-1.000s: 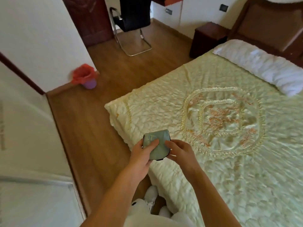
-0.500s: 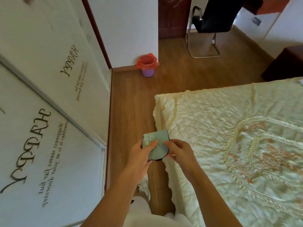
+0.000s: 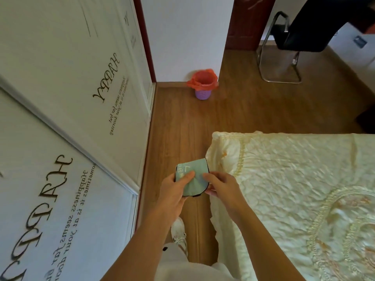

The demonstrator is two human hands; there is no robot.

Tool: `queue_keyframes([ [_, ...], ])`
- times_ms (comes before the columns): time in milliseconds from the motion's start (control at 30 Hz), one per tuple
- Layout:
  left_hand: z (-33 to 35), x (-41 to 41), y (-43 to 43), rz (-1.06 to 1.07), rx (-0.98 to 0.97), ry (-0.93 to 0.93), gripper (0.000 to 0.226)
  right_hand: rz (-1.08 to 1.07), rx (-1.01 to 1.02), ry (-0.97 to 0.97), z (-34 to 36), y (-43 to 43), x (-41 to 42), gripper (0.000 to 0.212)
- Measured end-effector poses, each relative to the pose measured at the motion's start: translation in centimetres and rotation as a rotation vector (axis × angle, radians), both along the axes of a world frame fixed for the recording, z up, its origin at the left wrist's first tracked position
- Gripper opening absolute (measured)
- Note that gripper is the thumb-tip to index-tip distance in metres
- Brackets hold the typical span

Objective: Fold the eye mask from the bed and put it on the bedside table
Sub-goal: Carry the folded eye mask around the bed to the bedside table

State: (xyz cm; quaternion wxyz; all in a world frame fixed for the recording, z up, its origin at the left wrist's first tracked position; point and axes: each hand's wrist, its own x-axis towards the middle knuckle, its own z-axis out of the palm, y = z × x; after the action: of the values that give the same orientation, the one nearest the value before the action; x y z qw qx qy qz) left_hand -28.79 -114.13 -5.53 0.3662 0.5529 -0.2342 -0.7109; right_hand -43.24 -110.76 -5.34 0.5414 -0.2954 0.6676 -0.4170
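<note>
The folded green eye mask (image 3: 192, 179) is pinched at its left edge by the left hand (image 3: 174, 189), thumb on top, and at its right edge by the right hand (image 3: 221, 185), above the wooden floor (image 3: 182, 128) beside the bed (image 3: 294, 179) corner.

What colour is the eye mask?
Pale green with a black edge; the eye mask shows best in the head view.

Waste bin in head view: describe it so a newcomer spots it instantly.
Follow the wooden floor away from the bed corner toward the white wall beside the dark red door. The waste bin stands at that wall's foot. It is a small lilac basket with a bright red-orange bag liner, the most vivid colour in the room.
</note>
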Motion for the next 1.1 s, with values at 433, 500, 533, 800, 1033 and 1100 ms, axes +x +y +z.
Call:
queue_keyframes([
  [433, 0.0, 2.4, -19.6, -0.003, 0.020, 0.002, 0.046, 0.073, -0.014, 0.129, 0.8, -19.8, 2.4, 0.027],
  [500, 0.0, 1.9, -21.9, -0.005, 0.017, 0.003, 0.044, 0.079, -0.016, 0.120, 0.6, -22.4, 1.8, 0.021],
  [533, -0.1, 1.7, -23.1, -0.004, 0.016, 0.003, 0.043, 0.082, -0.020, 0.117, 0.4, -23.7, 1.4, 0.016],
  [800, -0.7, -2.4, -34.9, 0.000, 0.003, -0.037, 0.036, 0.092, 0.018, 0.071, -1.7, -35.9, -2.9, 0.044],
  [1033, 0.0, -8.5, -47.5, 0.035, 0.004, -0.083, 0.046, 0.181, -0.023, 0.186, -1.3, -48.9, -10.0, 0.047],
  [1100, 0.3, -10.5, -50.7, 0.036, -0.009, -0.074, 0.047, 0.198, -0.026, 0.198, -0.9, -52.2, -12.0, 0.055],
])
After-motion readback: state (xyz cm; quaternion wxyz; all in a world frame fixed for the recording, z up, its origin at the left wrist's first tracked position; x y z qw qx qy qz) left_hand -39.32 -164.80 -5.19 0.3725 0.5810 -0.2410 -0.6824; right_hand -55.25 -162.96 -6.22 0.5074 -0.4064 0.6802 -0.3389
